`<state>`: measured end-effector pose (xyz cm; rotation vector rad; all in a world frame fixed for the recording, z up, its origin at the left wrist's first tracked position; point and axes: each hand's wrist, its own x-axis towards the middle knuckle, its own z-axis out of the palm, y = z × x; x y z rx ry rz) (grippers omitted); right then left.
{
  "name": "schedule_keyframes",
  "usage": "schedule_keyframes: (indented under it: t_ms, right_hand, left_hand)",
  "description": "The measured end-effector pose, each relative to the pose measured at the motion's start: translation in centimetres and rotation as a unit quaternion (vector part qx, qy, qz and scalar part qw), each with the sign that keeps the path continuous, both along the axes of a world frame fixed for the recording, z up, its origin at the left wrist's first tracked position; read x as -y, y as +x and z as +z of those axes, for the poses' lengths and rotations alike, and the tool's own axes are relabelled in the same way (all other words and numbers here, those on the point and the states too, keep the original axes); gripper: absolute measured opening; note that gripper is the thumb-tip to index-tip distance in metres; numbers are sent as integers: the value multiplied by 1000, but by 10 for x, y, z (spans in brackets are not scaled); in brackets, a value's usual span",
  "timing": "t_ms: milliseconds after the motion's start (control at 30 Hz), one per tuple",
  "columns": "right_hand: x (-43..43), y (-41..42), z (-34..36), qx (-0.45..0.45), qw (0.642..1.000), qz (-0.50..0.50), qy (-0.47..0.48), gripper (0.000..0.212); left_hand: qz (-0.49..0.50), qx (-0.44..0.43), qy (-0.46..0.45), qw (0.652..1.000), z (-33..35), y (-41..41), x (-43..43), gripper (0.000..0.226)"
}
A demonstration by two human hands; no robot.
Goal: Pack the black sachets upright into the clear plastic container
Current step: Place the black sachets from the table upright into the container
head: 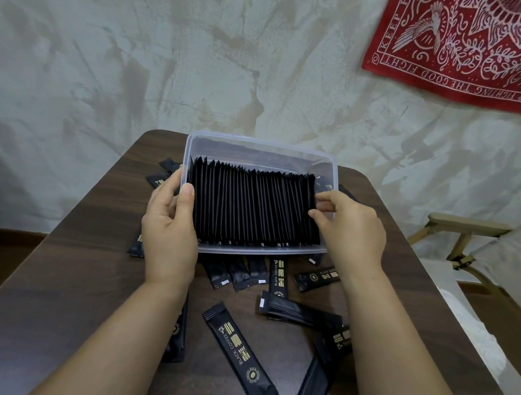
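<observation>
Black sachets stand on edge in one tight row inside the clear plastic container. It appears tipped toward the person, probably so that the row leans back and does not fall over. The left hand grips the left wall of the container, with the thumb inside against the first sachet, to keep it steady. The right hand pinches the last sachet at the right end, it seems in order to press the row together. Loose sachets lie flat on the table, not yet packed.
</observation>
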<state>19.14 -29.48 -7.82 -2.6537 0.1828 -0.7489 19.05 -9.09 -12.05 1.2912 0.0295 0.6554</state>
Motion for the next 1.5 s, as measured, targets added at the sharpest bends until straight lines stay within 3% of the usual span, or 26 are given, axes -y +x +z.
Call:
schedule_keyframes:
  t_ms: [233, 367, 567, 733, 1000, 1233, 1500]
  right_hand:
    - [7, -7, -2, -78, 996, 27, -38, 37]
    - [6, -8, 0, -59, 996, 32, -57, 43]
    - [11, -14, -6, -88, 981, 52, -164, 45]
    - [11, -14, -12, -68, 970, 84, -217, 40]
    - [8, -16, -14, 20, 979, 106, -175, 32]
    - [-11, -15, -12, -165, 967, 177, -82, 57]
    - [-14, -16, -16, -163, 966, 181, -83, 58]
  left_hand:
    - [7, 5, -2, 1000, -4, 3, 0, 27]
    - [6, 4, 1, 1000, -5, 3, -1, 28]
    - [5, 4, 5, 1000, -5, 5, -1, 27]
    - [2, 3, -1, 1000, -4, 5, -1, 29]
    - [9, -1, 2, 1000, -4, 4, -1, 28]
    - [6, 3, -1, 1000, -6, 5, -3, 28]
    - [2, -6, -6, 1000, -3, 3, -2, 28]
